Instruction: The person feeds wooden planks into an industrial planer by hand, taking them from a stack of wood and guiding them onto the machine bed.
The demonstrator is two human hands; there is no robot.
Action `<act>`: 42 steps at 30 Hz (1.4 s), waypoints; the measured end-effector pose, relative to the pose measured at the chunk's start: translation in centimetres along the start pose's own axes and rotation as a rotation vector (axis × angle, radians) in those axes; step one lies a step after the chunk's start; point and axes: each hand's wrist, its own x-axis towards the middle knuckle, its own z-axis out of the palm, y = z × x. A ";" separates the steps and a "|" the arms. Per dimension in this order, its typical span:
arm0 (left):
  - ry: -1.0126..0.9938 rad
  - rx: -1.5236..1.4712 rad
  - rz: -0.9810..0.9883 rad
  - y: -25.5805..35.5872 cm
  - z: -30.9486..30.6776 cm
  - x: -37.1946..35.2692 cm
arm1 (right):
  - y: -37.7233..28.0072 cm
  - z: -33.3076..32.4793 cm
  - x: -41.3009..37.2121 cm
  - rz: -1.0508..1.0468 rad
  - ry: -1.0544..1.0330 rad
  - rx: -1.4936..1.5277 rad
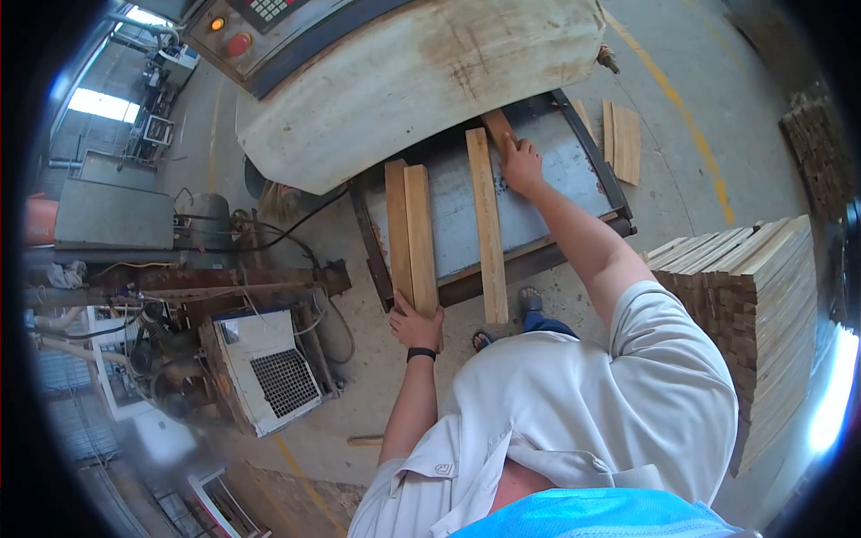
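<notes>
My left hand is closed around the near ends of two wooden strips lying side by side, which jut past the front edge of the metal table. My right hand grips the near end of another wooden strip, whose far end is hidden under the machine's pale cover. Between my hands a separate wooden strip rests on the table, its near end hanging over the edge, untouched by either hand.
A tall stack of wooden strips stands close at my right. Loose boards lie on the floor beyond the table. A control panel with a red button sits at upper left. A white grilled unit and hoses are at left.
</notes>
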 end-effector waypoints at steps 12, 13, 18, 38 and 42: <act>-0.081 -0.030 0.034 -0.6 -0.7 0.3 | -0.5 2.9 -29.5 0.309 -0.253 1.041; -0.105 -0.035 0.032 -0.7 -0.7 0.4 | -1.1 3.0 -30.7 0.273 -0.383 1.157; -0.223 -0.170 0.096 -2.9 -1.0 1.3 | -4.0 -1.6 -30.5 0.498 -0.614 1.561; -0.304 -1.031 0.177 -11.0 2.8 0.4 | -4.4 -4.6 -30.7 0.369 -0.059 0.423; -0.326 -0.993 0.172 -11.8 4.5 0.8 | -4.3 -3.3 -30.6 0.203 0.019 0.065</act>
